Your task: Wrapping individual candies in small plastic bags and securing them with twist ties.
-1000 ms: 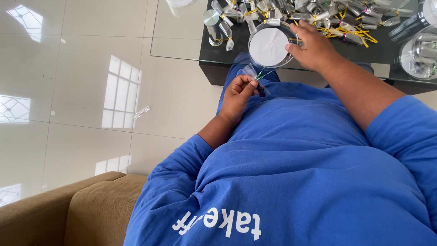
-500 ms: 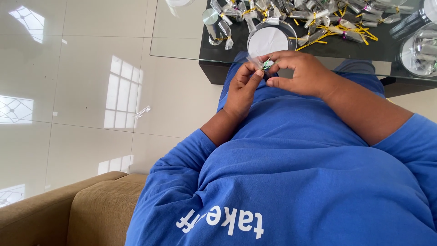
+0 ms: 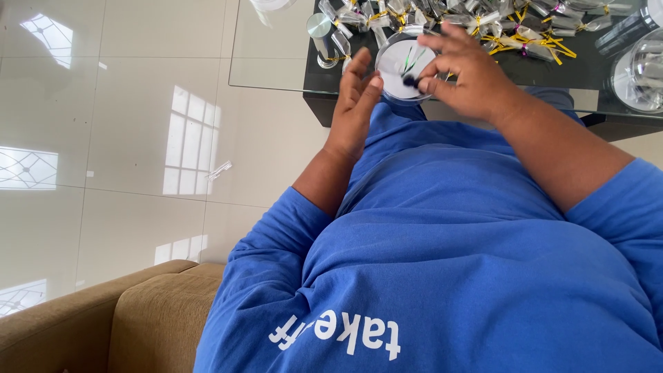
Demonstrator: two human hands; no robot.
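My right hand (image 3: 463,72) pinches a small dark bead-like piece (image 3: 409,81) between thumb and fingertips, just over a round white dish (image 3: 397,61) with a few thin green and yellow strands in it. My left hand (image 3: 353,103) is raised beside the dish with fingers spread and nothing in it. The dish sits at the near edge of a dark glass table (image 3: 331,97). Behind it lies a pile of small clear wrapped packets tied with yellow ribbon (image 3: 504,31).
A clear glass jar (image 3: 639,72) stands at the table's right. A small clear tube (image 3: 319,34) stands at the left of the pile. A scrap of clear wrapping (image 3: 219,170) lies on the glossy tiled floor. A tan sofa arm (image 3: 103,318) is at lower left.
Both hands have lifted from my lap up to the dish. My left hand let go and spread out; my right hand now holds the dark piece over the dish.
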